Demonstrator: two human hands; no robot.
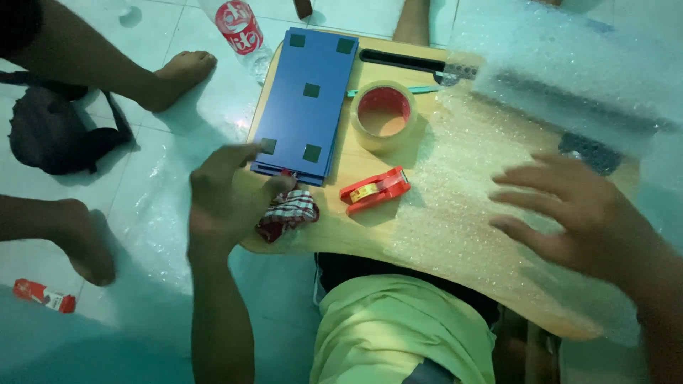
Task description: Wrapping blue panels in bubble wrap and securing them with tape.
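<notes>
Left hand (228, 203) sits at the near left edge of the wooden tabletop (356, 231). Its fingers are bent, and the thumb and fingers pinch the top of a small red and white checked cloth (290, 213). The cloth lies bunched up on the wood, just under the near end of a flat blue board (306, 107). The blue board has small dark squares stuck on it and lies long-ways, reaching to the far edge of the tabletop.

Right hand (569, 213) is on the other side. Its fingers are spread apart and flat, pressing down on a sheet of bubble wrap (455, 206). It holds nothing tight. The bubble wrap covers most of the right side of the tabletop, and part of it lifts up in the far right corner.

Between the two hands lies a little red tape cutter (375, 189), just beside the edge of the bubble wrap. Behind it sits a big roll of clear tape (384, 114), right next to the blue board.

A plastic bottle (242, 32) with a red label lies on the white tile floor (156, 185) past the tabletop. Someone else's bare feet (181, 71) rest on the floor to the left. A small red box (44, 296) lies on the floor near them.
</notes>
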